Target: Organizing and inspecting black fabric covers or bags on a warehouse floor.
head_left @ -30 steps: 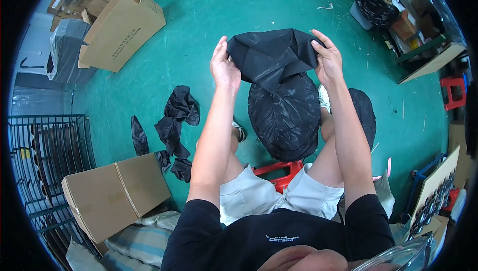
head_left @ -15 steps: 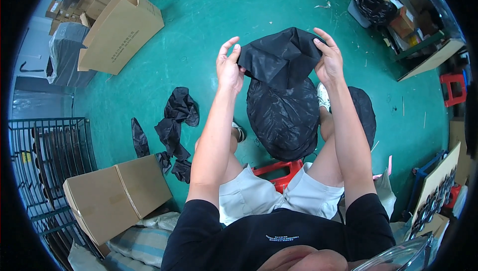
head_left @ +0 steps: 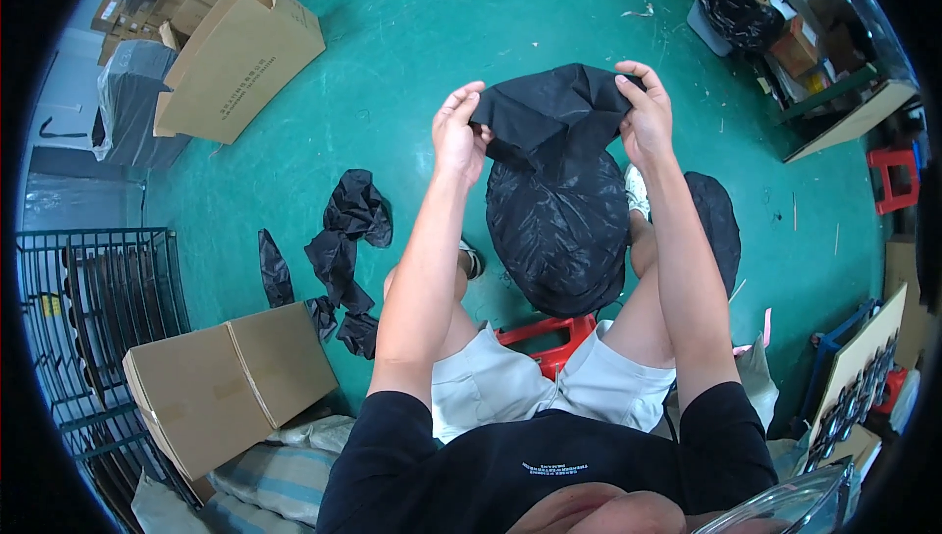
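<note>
Black cloth point(head_left: 554, 107) spans the gap between two hands at one o'clock: matte, thin and creased, its upper edge bowed. Over at nine o'clock, crumpled black pieces point(head_left: 355, 208) lie on the green floor point(head_left: 216, 200). The left hand point(head_left: 458, 141), at twelve, pinches the cloth's left end between thumb and fingers. Mid-cloth, slanting folds run into a narrower, drooping part at its six o'clock, over a rounded black bundle point(head_left: 557, 240); whether they touch is unclear. The right hand point(head_left: 649, 129), toward two, pinches the right end.
</note>
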A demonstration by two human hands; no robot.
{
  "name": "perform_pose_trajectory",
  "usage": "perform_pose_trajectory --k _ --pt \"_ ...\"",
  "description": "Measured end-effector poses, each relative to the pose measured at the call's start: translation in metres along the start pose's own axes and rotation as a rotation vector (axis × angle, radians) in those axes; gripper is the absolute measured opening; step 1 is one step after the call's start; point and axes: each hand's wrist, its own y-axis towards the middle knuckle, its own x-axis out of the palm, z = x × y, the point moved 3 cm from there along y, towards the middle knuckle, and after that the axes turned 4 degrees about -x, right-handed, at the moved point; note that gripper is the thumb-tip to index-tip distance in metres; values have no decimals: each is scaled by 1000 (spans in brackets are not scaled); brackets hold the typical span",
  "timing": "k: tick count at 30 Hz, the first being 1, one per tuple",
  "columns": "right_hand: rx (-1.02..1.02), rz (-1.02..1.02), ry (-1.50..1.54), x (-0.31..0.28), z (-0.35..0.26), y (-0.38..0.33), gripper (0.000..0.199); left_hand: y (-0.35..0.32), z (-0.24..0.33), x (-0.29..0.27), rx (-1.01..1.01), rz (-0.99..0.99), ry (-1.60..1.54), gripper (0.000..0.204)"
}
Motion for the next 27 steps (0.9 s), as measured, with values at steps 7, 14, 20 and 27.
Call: perform_pose_trajectory --k 7,14,20,27 --pt "-54 32 -444 14 -2 -18 9 -3 -17 -5 -66 71 -36 15" --pt "9 -11 78 1 -5 -4 5 -8 1 -9 -59 46 -116 20" --pt "49 -33 149 4 -4 3 10 -5 -4 -13 -99 -11 -241 21" --pt "223 -45 47 -6 27 32 11 32 -36 -21 -110 111 -297 17"
